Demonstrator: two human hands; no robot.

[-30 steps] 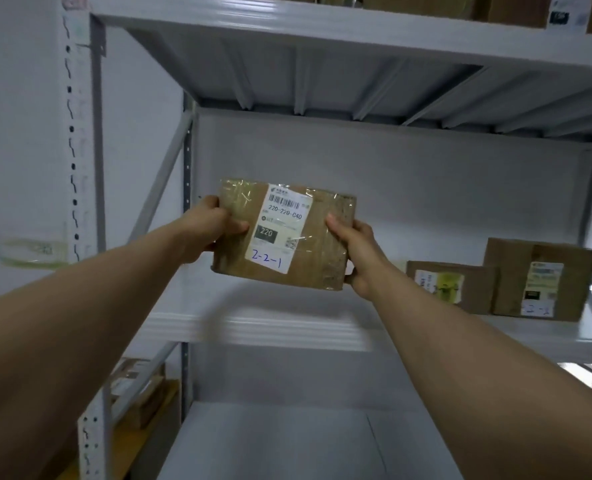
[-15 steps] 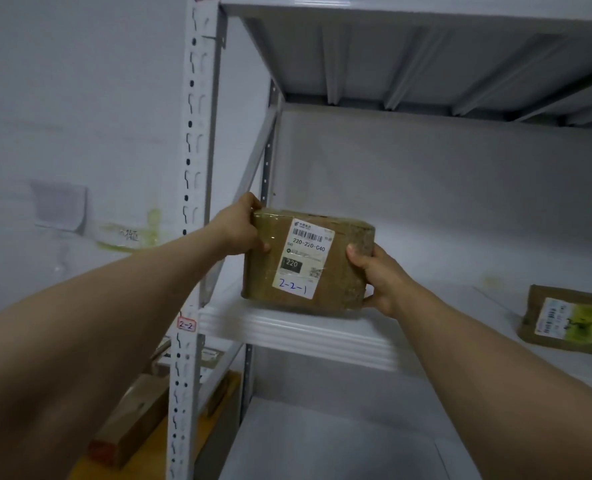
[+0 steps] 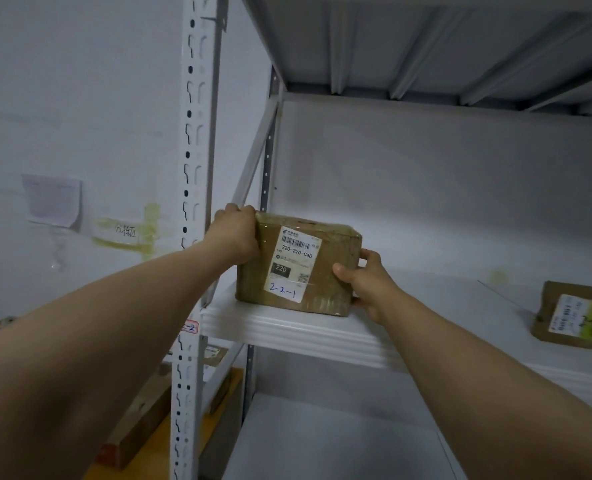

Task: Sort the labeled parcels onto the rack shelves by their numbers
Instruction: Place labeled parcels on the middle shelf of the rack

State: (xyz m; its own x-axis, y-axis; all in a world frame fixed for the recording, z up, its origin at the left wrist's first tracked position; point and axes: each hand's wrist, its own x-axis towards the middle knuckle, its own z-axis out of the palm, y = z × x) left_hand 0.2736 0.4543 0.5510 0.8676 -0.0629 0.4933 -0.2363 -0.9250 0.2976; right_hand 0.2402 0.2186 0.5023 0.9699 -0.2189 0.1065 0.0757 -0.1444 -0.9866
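As the box (image 3: 298, 265) marked 2-2-1 appears to rest on the front left corner of the shelf (image 3: 287, 332), beside a post tag (image 3: 189, 328) that seems to read 2-2, the step in hand looks like setting it down, and the next move calls for letting go, perhaps after a push further in. In the head view both arms reach up and forward: the left hand (image 3: 235, 237) grips the box's upper left edge, fingers curled over its top, while the right hand (image 3: 364, 282) grasps its right side, thumb on the labelled front.

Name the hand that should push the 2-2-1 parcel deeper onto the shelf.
Right, probably. The right hand has its thumb on the front of the parcel, with bare shelf beside it; the left hand grips the top corner near the rack upright.
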